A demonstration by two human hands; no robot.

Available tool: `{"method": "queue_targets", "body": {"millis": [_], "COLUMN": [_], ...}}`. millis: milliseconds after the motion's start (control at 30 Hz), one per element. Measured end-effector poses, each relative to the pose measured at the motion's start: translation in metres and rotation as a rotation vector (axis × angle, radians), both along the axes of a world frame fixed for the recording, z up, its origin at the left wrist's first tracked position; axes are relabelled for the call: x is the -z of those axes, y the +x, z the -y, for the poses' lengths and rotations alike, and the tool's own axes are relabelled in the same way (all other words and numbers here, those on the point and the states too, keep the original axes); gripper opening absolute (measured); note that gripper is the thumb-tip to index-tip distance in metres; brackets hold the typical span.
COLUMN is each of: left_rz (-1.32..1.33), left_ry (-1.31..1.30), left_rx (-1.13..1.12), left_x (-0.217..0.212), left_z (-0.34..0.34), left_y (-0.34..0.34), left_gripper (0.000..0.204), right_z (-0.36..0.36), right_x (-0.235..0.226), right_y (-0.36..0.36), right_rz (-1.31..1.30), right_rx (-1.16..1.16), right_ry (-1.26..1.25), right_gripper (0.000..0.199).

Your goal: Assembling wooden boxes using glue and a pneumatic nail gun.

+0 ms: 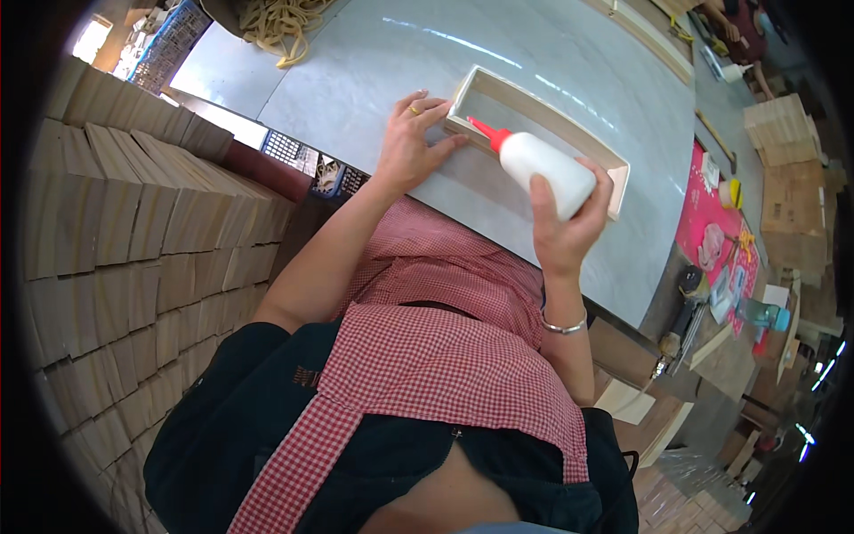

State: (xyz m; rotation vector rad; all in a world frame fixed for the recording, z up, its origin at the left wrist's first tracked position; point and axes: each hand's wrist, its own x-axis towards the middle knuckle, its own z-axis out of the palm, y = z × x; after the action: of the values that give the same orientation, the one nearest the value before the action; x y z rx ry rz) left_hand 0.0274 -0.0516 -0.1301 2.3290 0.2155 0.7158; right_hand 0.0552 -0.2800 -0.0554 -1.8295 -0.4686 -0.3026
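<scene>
A narrow rectangular wooden frame (544,111) lies slantwise on the grey tabletop (365,80), which shows through its middle. My left hand (414,141) grips the frame's left end, thumb at the near corner and forefinger against the end piece. In my right hand (574,218) is a white glue bottle (544,169) with a red pointed nozzle. My fingers and thumb wrap round its base. The bottle is tilted over the frame's near side, its nozzle pointing up and left toward the left end. Whether the tip touches the wood, I cannot tell.
Tall stacks of wood pieces (116,196) rise at the left. Rubber bands (280,27) lie at the table's far left. To the right are a power tool (680,329), a teal-capped bottle (763,315), a yellow tape roll (730,193) and stacked boards (783,129). Another person (743,27) is at the far right.
</scene>
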Motion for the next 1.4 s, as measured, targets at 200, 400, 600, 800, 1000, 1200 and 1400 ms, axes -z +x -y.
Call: {"method": "queue_targets", "body": {"millis": [200,400,600,800,1000,1200,1400], "left_rz": [0.008,-0.016,-0.040,-0.069,-0.056,-0.084,-0.055], "left_ry": [-0.027,-0.026,-0.032,-0.029,-0.009,0.032,0.019], "left_rx": [0.000,0.004,0.012,0.003,0.006,0.000,0.027], "left_x": [0.000,0.002,-0.003,-0.002,-0.003,-0.005,0.001], "left_z": [-0.002,-0.004,-0.001,-0.001,-0.001,0.000,-0.002], "left_y": [0.000,0.000,0.000,-0.001,-0.002,0.001,0.003], "left_gripper": [0.049,0.050,0.050,0.049,0.047,0.048,0.048], "right_z": [-0.019,0.011,0.060,0.101,0.135,0.162,0.191], "right_x": [0.005,-0.011,-0.019,-0.021,-0.026,-0.027,-0.016], "right_y": [0.009,0.002,-0.009,-0.017,-0.025,-0.023,0.006], "right_rz": [0.079,0.056,0.050,0.047,0.031,-0.013,0.044], "right_rx": [-0.037,0.035,0.157,0.292,0.389,0.457,0.597], "right_ry": [-0.073,-0.152,-0.215,-0.223,-0.273,-0.284,-0.142], "right_gripper": [0.056,0.054,0.052,0.051,0.046,0.045,0.042]}}
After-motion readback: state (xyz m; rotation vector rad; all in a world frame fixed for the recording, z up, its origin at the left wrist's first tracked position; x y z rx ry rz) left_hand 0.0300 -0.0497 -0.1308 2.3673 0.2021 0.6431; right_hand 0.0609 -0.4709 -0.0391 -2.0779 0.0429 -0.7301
